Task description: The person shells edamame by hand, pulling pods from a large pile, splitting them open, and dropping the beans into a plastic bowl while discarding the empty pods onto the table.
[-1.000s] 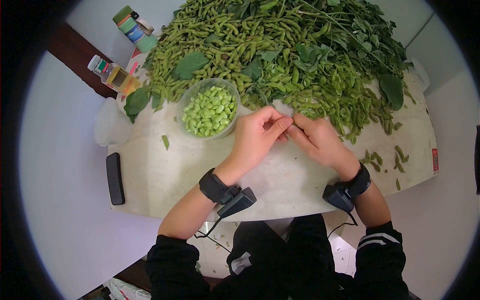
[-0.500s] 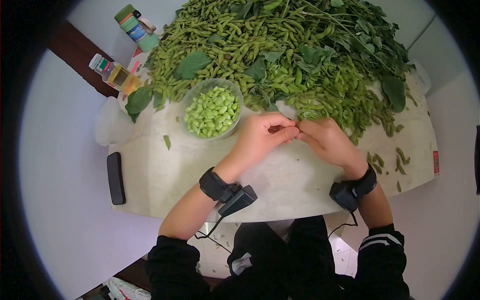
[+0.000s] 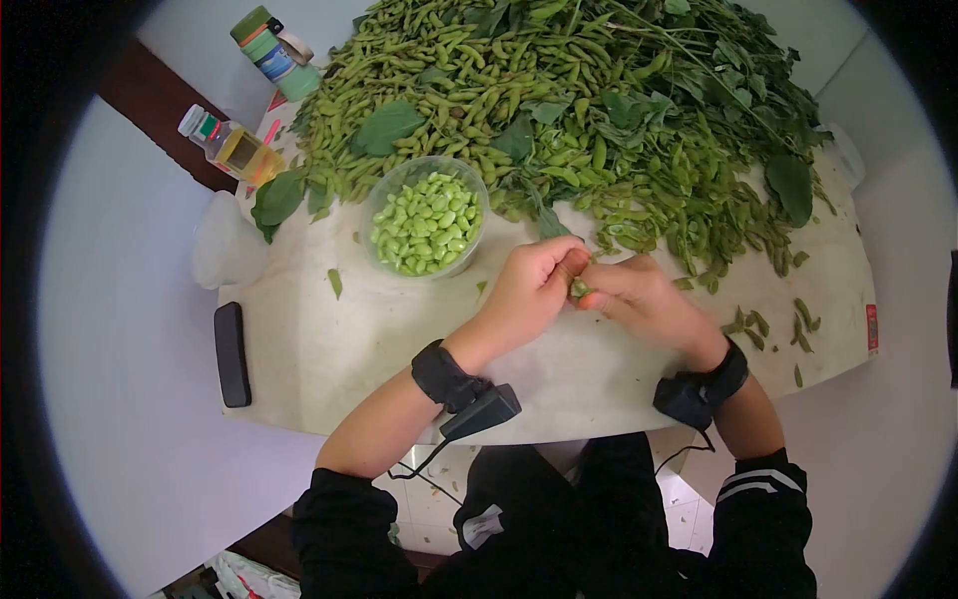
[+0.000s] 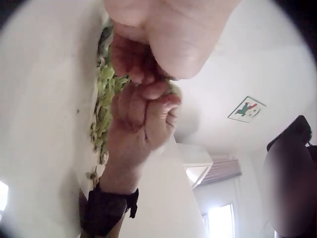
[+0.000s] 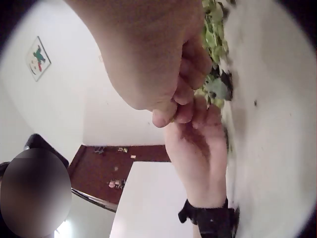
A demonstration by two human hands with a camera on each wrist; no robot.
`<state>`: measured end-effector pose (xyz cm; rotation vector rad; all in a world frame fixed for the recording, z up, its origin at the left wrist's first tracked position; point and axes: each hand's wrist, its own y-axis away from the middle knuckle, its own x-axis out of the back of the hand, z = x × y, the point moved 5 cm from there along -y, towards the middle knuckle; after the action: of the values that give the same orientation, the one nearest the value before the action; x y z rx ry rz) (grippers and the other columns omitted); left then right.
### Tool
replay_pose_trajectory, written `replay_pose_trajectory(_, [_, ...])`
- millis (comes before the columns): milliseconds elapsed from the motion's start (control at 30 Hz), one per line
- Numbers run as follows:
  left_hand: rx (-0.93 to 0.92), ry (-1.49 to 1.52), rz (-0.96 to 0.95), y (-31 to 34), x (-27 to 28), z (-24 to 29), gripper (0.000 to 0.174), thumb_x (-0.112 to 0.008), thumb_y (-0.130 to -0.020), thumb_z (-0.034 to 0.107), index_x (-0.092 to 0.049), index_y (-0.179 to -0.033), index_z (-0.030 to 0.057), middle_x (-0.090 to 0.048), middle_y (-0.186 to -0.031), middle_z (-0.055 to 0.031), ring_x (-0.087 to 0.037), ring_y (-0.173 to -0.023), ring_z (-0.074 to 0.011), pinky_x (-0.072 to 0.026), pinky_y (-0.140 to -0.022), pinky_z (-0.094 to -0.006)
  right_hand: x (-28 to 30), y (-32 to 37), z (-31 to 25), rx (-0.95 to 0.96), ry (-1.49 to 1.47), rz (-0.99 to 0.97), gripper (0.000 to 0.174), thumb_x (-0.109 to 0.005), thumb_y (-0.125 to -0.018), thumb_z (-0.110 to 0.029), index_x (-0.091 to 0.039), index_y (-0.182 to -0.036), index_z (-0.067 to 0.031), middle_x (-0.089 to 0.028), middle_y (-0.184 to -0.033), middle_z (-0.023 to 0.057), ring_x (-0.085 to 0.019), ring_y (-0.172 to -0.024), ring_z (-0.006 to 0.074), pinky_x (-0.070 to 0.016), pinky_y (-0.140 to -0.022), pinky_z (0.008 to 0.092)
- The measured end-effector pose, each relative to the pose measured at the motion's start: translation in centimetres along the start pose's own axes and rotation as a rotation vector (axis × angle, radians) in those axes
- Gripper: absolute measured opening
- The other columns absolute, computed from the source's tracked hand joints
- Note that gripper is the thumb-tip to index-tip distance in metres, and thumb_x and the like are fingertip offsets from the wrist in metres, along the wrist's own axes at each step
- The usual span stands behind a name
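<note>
In the head view both hands meet over the table, just right of a clear round tub of shelled green beans. A small green edamame pod shows between the fingertips. My left hand pinches it from the left with curled fingers. From the other side my right hand grips it between thumb and forefinger. Most of the pod is hidden by the fingers. In the wrist views the left hand and right hand press fingertip to fingertip.
A large heap of edamame pods with leaves and stems covers the table's back. Opened-looking light pods lie at its front right. A green flask, an oil bottle, a white container and a black phone line the left side.
Both hands have shifted slightly toward me and turned, so that the green pod now shows between the fingertips. The tub and heap stay in place.
</note>
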<state>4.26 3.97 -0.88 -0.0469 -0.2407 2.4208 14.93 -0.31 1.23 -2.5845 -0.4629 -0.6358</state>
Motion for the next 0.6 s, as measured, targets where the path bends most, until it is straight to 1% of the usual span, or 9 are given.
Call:
replay_pose_trajectory(33, [-0.045, -0.003, 0.031, 0.0, -0.1, 0.1, 0.018, -0.044, -0.091, 0.015, -0.053, -0.084, 0.0005, -0.050, -0.065, 0.0012, -0.047, -0.057, -0.0040, -0.0397, -0.053, -0.0175, 0.0, -0.1, -0.1, -0.002, 0.001, 0.000, 0.013, -0.055, -0.081, -0.017, -0.056, -0.081, -0.0042, -0.048, -0.060, 0.0148, -0.046, -0.052, 0.0331, -0.0363, -0.047, 0.0343])
replay_pose_trajectory(100, [-0.026, 0.030, 0.029, -0.2, 0.2, 0.1, 0.020, -0.043, -0.091, 0.017, -0.053, -0.085, 0.0008, -0.050, -0.065, 0.0010, -0.047, -0.057, -0.0042, -0.0396, -0.053, -0.0177, 0.1, -0.1, 0.1, -0.073, -0.013, 0.036, 0.014, -0.054, -0.082, -0.017, -0.056, -0.079, -0.0034, -0.048, -0.059, 0.0132, -0.044, -0.048, 0.0281, -0.0352, -0.047, 0.0319])
replay_pose_trajectory(133, [-0.008, 0.062, 0.027, -0.4, 0.2, 0.1, 0.021, -0.042, -0.092, 0.019, -0.052, -0.086, 0.0011, -0.050, -0.065, 0.0009, -0.047, -0.057, -0.0044, -0.0395, -0.053, -0.0179, 0.1, -0.2, 0.1, -0.074, -0.013, 0.037, 0.014, -0.054, -0.082, -0.017, -0.056, -0.079, -0.0034, -0.048, -0.059, 0.0132, -0.044, -0.048, 0.0281, -0.0352, -0.047, 0.0319])
replay_pose_trajectory(200, [0.031, 0.138, 0.055, -0.4, 0.2, 0.5, 0.022, -0.041, -0.092, 0.020, -0.052, -0.087, 0.0010, -0.051, -0.065, 0.0005, -0.047, -0.057, -0.0050, -0.0399, -0.053, -0.0182, 0.7, -0.2, 0.1, -0.087, -0.142, 0.117, 0.015, -0.053, -0.084, -0.016, -0.055, -0.078, -0.0025, -0.045, -0.056, 0.0087, -0.042, -0.045, 0.0167, -0.0329, -0.045, 0.0277])
replay_pose_trajectory(233, [0.069, 0.214, 0.086, -0.4, 0.3, 0.4, 0.024, -0.040, -0.092, 0.021, -0.052, -0.088, 0.0009, -0.051, -0.066, 0.0000, -0.047, -0.057, -0.0056, -0.0402, -0.054, -0.0185, 0.9, -0.2, 0.0, -0.088, -0.142, 0.120, 0.015, -0.053, -0.084, -0.016, -0.055, -0.078, -0.0025, -0.045, -0.056, 0.0087, -0.042, -0.045, 0.0167, -0.0329, -0.045, 0.0277])
replay_pose_trajectory(300, [0.060, 0.227, 0.113, -0.6, 0.6, 0.0, 0.023, -0.041, -0.092, 0.020, -0.052, -0.088, 0.0006, -0.052, -0.066, -0.0008, -0.048, -0.057, -0.0063, -0.0406, -0.054, -0.0189, 1.4, -0.1, 0.3, -0.235, -0.034, 0.118, 0.016, -0.053, -0.084, -0.015, -0.054, -0.077, -0.0004, -0.045, -0.056, 0.0035, -0.037, -0.049, 0.0061, -0.0310, -0.045, 0.0231])
replay_pose_trajectory(333, [0.050, 0.242, 0.144, -0.7, 0.9, -0.2, 0.022, -0.041, -0.092, 0.019, -0.053, -0.088, 0.0003, -0.052, -0.067, -0.0017, -0.049, -0.057, -0.0070, -0.0409, -0.053, -0.0193, 1.3, -0.2, 0.4, -0.234, -0.034, 0.120, 0.016, -0.053, -0.084, -0.015, -0.054, -0.077, -0.0004, -0.045, -0.056, 0.0035, -0.037, -0.049, 0.0061, -0.0310, -0.045, 0.0231])
replay_pose_trajectory(400, [0.057, 0.253, 0.169, -0.7, 1.1, -0.4, 0.022, -0.042, -0.092, 0.018, -0.053, -0.088, 0.0000, -0.053, -0.068, -0.0026, -0.049, -0.058, -0.0073, -0.0414, -0.054, -0.0195, 1.7, -0.1, 1.2, -0.277, -0.176, 0.311, 0.016, -0.054, -0.083, -0.014, -0.054, -0.078, 0.0013, -0.046, -0.057, 0.0004, -0.037, -0.052, 0.0034, -0.0304, -0.045, 0.0208])
replay_pose_trajectory(600, [0.063, 0.297, 0.166, -0.8, 1.0, -0.1, 0.021, -0.042, -0.091, 0.016, -0.054, -0.089, -0.0013, -0.055, -0.071, -0.0047, -0.052, -0.060, -0.0088, -0.0431, -0.055, -0.0204, 2.4, 0.1, 1.7, -0.285, -0.104, 0.447, 0.015, -0.054, -0.083, -0.011, -0.053, -0.079, 0.0025, -0.049, -0.061, -0.0004, -0.040, -0.056, 0.0038, -0.0344, -0.048, 0.0206])
